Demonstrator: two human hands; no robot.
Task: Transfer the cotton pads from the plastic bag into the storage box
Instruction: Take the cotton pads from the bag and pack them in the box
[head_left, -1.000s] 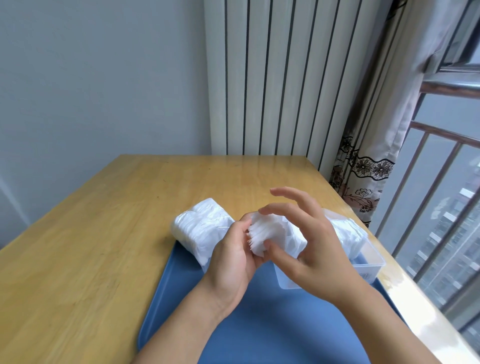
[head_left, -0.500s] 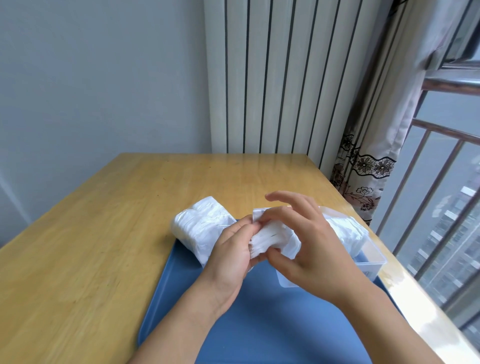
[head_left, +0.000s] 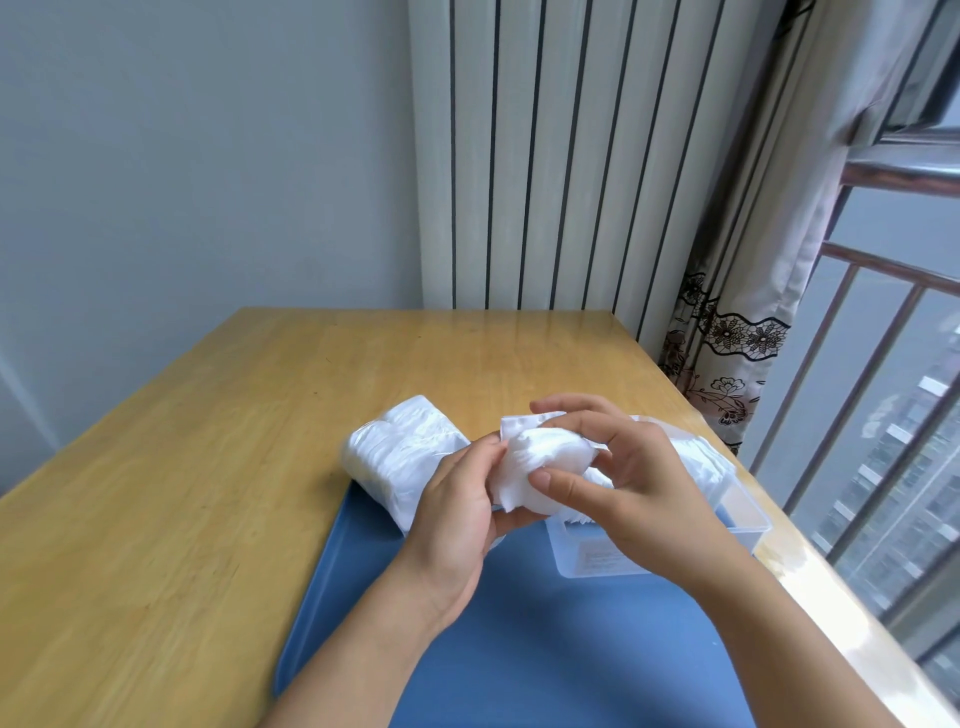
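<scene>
done: storage box (head_left: 740, 525), clear plastic on the blue tray (head_left: 519, 649), already holds a row of cotton pads (head_left: 696, 460).
in hand: left hand (head_left: 457, 519) and right hand (head_left: 623, 483) both grip a wad of pads (head_left: 540, 462) just above the box.
left: plastic bag (head_left: 400, 457) beside it looks well filled.
writing: faint label on box front, unreadable.

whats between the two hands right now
A bunch of white cotton pads, gripped from both sides by the left hand and right hand, just above the near end of the clear storage box, in the head view.
</scene>
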